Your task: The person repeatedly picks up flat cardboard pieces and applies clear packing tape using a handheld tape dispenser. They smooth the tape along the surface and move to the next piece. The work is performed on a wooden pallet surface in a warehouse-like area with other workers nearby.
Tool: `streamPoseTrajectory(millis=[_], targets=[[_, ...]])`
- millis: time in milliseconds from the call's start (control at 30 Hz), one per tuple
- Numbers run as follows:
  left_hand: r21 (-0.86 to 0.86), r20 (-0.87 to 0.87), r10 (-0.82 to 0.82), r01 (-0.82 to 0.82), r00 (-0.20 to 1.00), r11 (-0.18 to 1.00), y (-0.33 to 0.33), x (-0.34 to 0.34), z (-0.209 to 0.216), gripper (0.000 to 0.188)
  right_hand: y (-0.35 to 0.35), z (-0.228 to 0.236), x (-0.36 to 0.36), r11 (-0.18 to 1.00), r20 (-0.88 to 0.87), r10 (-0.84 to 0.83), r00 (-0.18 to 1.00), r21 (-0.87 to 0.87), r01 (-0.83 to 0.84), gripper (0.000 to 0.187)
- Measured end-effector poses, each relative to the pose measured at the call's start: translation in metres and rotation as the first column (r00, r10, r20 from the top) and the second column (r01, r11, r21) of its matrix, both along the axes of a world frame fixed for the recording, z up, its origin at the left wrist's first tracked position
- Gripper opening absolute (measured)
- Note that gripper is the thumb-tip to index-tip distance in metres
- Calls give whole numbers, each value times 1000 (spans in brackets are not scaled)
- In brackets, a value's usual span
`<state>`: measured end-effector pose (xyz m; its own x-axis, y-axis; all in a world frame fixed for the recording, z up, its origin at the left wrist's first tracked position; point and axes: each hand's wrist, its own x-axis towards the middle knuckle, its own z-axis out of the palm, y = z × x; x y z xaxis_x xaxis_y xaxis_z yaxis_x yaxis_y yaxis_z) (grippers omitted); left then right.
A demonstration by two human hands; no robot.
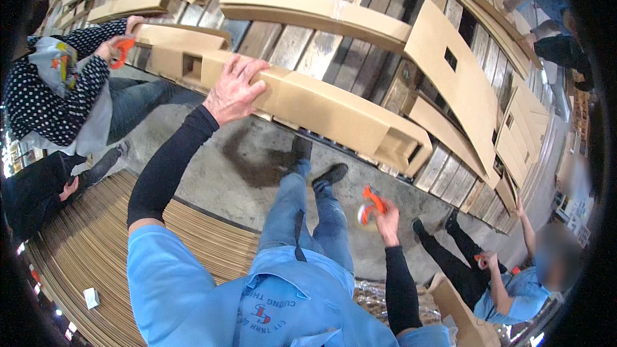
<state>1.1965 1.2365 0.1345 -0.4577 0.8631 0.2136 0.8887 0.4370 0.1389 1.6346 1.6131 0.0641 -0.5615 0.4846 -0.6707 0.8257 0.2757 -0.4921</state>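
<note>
A long, narrow cardboard box (321, 106), folded into a square tube with its right end uncovered, lies along the near edge of the wooden slats. My left hand (236, 90) grips it near its left end, the fingers bent over the top face and the thumb to the right. Lower and to the right, my right hand (387, 222) is closed round an orange tape dispenser (371, 205) with a white roll. The dispenser is held out over the concrete floor, apart from the box.
Flat cardboard pieces (453, 71) and a folded strip (315, 16) lie on the wooden slats (321, 51). A co-worker at left holds an orange dispenser (121, 53); another stands at lower right. A big stack of cardboard sheets (128, 250) sits at lower left.
</note>
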Motion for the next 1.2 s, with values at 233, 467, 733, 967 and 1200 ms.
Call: streamPoseTrajectory(millis=[233,467,733,967,1200], targets=[[-157,-343,249,-317,906,935,-39,-189,68,65,23,4,54,986,-97,-168,981,4,169,56],[43,-50,285,-283,957,958,92,-157,-8,50,4,13,29,433,44,-812,582,-622,652,55],[-146,-192,-264,239,945,960,414,-12,-78,35,-19,-8,94,-145,321,-905,279,-849,507,53],[-84,-296,-216,200,930,976,486,-68,-64,13,6,-6,135,-179,272,-946,179,-894,411,55],[-67,-226,-241,232,944,970,344,118,69,15,52,8,234,-202,186,-979,-80,-900,386,57]])
